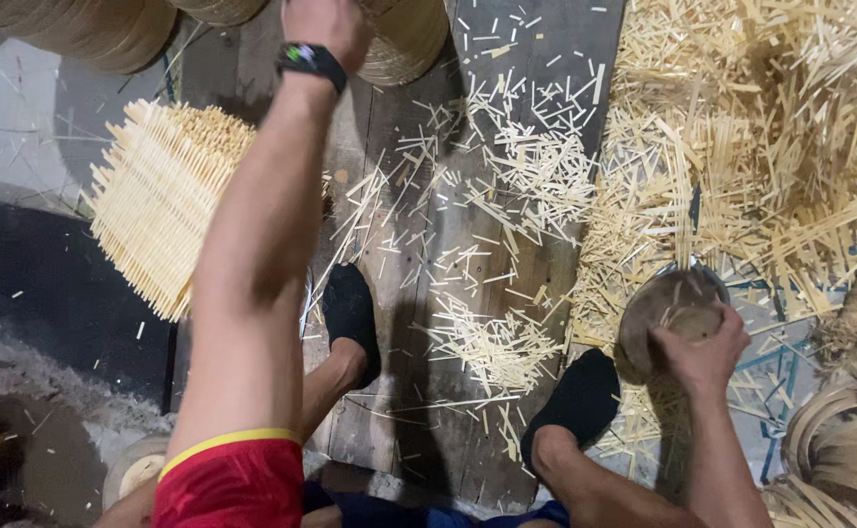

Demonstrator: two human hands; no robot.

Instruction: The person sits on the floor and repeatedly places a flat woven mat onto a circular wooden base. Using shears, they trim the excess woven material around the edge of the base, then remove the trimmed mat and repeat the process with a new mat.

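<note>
So we're looking straight down here. Our left hand (326,27) is up at the top centre, watch (310,61) on the wrist, reaching toward the stacked woven baskets (404,44); we can't tell if it's open or gripping anything. Our right hand (702,350), lower right, is closed on the edge of a round wooden block (665,315). A half-woven bamboo mat (159,200) sits at the left, and bamboo strips (742,147) litter the plank floor (428,284).

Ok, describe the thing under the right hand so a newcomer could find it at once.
Start at the big heap of pale bamboo strips on the right. At its lower edge, beside the right foot, the right hand rests on a round wooden block. It is brown and solid, unlike the thin loose strips around it.
</note>
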